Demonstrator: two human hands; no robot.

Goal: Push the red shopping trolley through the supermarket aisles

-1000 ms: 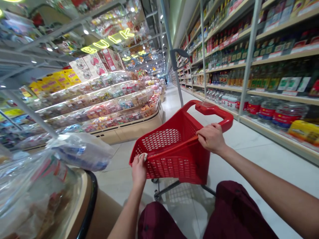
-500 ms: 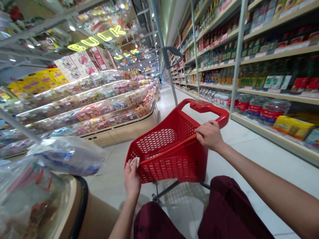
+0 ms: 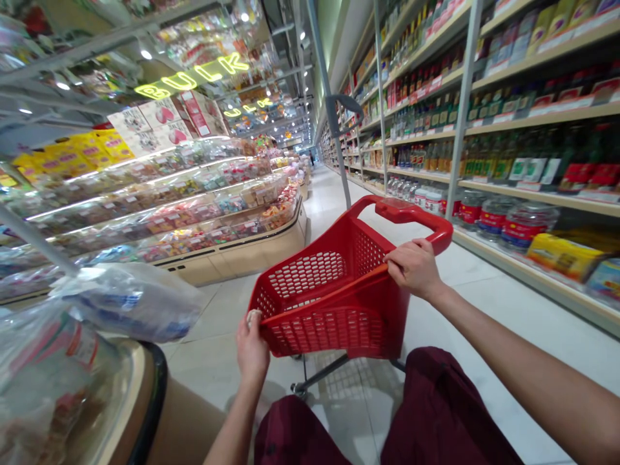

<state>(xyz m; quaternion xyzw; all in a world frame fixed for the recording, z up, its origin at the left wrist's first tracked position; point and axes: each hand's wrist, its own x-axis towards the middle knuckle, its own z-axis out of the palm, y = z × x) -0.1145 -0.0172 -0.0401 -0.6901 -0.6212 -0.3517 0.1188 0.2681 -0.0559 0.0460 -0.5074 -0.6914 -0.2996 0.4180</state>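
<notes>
Here, red basket (image 3: 334, 323), rim (image 3: 339, 292) in right grip (image 3: 415, 268)

Trousers (image 3: 438, 413) are the main visible clothing: dark maroon, plain matte cloth, close to black in the shaded folds. Cut looks loose, rounded at both knees, soft creases on the legs. Small dark round spot on the trousers' left leg, outer side; similar one by the right knee. Too small to tell if snap or stud. Left of the trousers: left forearm (image 3: 232, 413) and left hand (image 3: 253, 352), bare. Right of them: right forearm (image 3: 523, 365) and right hand (image 3: 415, 268), also bare.
</notes>
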